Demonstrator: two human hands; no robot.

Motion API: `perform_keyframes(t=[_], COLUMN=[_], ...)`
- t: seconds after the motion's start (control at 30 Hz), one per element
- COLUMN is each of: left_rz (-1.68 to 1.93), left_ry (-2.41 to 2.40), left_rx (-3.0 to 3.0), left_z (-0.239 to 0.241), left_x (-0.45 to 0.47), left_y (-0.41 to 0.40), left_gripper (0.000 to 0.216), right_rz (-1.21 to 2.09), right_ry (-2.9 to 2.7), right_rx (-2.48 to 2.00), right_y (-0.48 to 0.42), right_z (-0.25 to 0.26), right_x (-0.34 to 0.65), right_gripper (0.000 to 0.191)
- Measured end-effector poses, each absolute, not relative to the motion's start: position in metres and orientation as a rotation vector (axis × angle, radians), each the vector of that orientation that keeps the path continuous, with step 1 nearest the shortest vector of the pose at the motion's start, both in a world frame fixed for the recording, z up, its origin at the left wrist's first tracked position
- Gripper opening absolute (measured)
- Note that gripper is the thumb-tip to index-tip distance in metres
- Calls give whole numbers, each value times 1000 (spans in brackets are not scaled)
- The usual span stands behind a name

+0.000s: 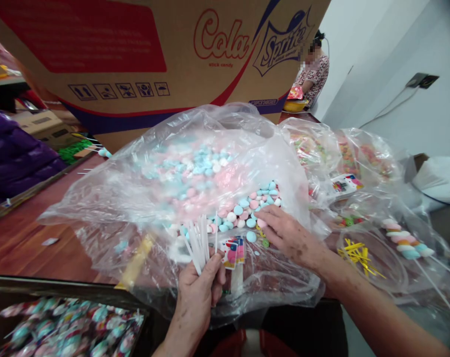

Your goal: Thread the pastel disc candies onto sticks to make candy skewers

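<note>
I see the left hand (200,285) raised in a closed grip, its thumb pressed up beside the curled fingers, the wrist rising from below. The bare right forearm (373,292) slants in from the person's right, and the right hand (288,235) reaches across, palm down, fingers stretched leftward; its thumb seems tucked underneath, though I can't see it clearly.

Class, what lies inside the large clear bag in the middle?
Pink, blue and white candies. The bag blurs many of them, and any lying underneath are covered.
</note>
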State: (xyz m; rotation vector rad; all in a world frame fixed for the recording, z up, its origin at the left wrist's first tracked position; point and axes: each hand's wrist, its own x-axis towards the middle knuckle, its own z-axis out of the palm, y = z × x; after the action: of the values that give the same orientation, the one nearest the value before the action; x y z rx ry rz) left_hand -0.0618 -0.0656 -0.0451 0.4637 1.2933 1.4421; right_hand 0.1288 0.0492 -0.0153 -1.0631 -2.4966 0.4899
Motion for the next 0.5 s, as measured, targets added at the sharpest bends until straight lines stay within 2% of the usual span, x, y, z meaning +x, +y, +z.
perform_keyframes(t=[0.07, 0.2, 0.33, 0.5], left_rz=[1442, 1432, 1428, 1428], left_ry=[1292, 1303, 1302, 1293], left_rx=[476, 501, 494, 489], left_z=[-46, -46, -46, -47], left_x=[-62, -62, -62, -62], left_y=[-66, -65, -66, -67], left_gripper=[36, 37, 35, 33], right_rz=[414, 205, 131, 255], right_ry=[-2464, -2567, -2624, -2585], right_rx=[-1098, -1071, -1000, -1016], right_y=[45, 36, 36, 41], right_z=[-19, -32, -42, -44], right_x=[123, 110, 110, 115], right_gripper=[32, 11, 12, 14])
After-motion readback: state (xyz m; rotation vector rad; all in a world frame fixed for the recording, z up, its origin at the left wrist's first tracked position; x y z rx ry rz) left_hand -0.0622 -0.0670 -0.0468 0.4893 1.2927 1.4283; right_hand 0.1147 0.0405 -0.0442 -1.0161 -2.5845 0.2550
